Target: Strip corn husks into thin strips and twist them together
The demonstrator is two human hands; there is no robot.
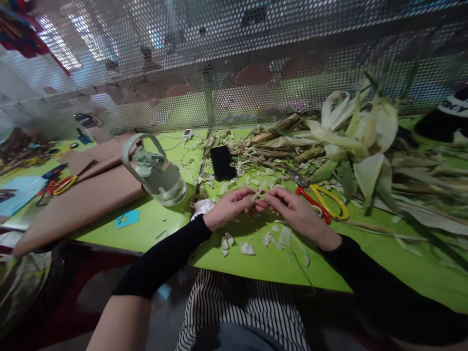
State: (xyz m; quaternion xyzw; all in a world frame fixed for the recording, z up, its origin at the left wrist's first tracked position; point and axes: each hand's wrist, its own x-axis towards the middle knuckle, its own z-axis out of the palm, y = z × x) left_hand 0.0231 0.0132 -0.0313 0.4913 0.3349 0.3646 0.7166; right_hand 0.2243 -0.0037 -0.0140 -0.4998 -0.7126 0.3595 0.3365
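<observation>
Both hands meet over the green table (226,265). My left hand (231,207) pinches a small, pale green piece of corn husk (259,195) between thumb and fingers. From the other side, my right hand (298,214) grips the same piece with its fingertips, partly hiding it. Husk scraps (247,248) lie on the table just below the hands. Right beside my right hand are scissors (331,202) with one red and one yellow handle. A black phone (223,163) lies beyond my left hand, and a crumpled white tissue (203,207) is by my left wrist.
A pale green water bottle (161,178) stands left of the hands, near brown paper (109,195) and a blue tag (127,219). Corn husks (358,131) pile up at the right. A perforated metal screen (219,73) rises behind the table. Another person's hand (6,194) shows at far left.
</observation>
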